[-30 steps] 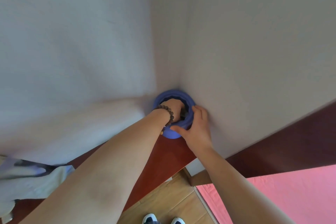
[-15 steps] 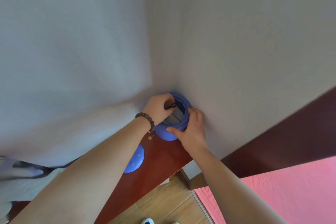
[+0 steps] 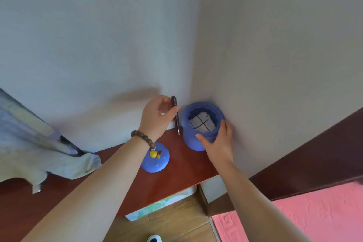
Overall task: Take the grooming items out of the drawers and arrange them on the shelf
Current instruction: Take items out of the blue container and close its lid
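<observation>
**Inspection: slim dark stick held upright beside the open blue jar**

Head view, the only view supplied. I take the round blue soft-walled jar (image 3: 202, 126) as my landmark. It stands on the reddish-brown wooden shelf top (image 3: 176, 165), pushed into the corner where the two pale walls meet. Its mouth is open, and inside I see a pale insert divided by dark cross lines; I cannot tell what that insert is.

The slim dark pen-like stick (image 3: 176, 116) is just left of the jar, close to its wall. Its long axis runs near vertical in the frame, cap end up. Whether its lower tip rests on the shelf top I cannot tell.

My left hand (image 3: 157, 118) is the nearer hand to the stick and pinches it near the upper end between thumb and curled fingers. The remaining fingers are loosely bent, not spread. A brown beaded bracelet (image 3: 144, 138) sits on that wrist.

My right hand (image 3: 218, 139) grips the jar on its near-right side, with the thumb across the front wall and the fingers wrapped round the rim side.

The blue domed lid (image 3: 155, 158) lies on the shelf top, forward and left of the jar and apart from it. A pale blue-grey cloth (image 3: 39, 143) lies far left of the jar.

Judgement: the stick is out of the jar, and a place on the shelf remains to be chosen.
</observation>
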`<state>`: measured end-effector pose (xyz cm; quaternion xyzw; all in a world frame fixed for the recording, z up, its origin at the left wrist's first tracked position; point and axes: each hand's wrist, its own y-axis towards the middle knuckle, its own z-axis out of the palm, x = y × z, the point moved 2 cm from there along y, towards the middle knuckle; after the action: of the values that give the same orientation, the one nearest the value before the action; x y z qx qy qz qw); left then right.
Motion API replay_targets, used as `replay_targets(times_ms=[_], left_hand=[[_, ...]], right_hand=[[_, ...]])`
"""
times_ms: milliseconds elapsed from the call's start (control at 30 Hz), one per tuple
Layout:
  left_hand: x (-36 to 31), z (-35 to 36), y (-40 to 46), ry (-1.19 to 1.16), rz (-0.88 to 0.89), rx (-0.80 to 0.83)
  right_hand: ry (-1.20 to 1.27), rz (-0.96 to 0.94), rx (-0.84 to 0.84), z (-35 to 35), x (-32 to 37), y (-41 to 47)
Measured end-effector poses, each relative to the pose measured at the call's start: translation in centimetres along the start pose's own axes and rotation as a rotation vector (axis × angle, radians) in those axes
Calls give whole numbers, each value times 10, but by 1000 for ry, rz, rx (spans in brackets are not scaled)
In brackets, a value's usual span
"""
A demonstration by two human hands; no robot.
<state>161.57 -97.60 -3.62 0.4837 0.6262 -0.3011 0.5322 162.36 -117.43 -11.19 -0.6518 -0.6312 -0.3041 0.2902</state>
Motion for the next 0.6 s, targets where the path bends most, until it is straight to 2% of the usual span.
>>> replay_targets(times_ms=[233,367,500,600], left_hand=[[53,-86,-57,70,-255,-164],[97,-132,-92,134,-492,-229],[138,-173,-117,-115,-741,-283],[156,-195,-130,-157,-794,-274]], right_hand=[[6,3,15,2,1,-2],[10,19,10,3,1,-4],[-25,23,-16,5,4,-6],[-35,33,-19,7,6,-7]])
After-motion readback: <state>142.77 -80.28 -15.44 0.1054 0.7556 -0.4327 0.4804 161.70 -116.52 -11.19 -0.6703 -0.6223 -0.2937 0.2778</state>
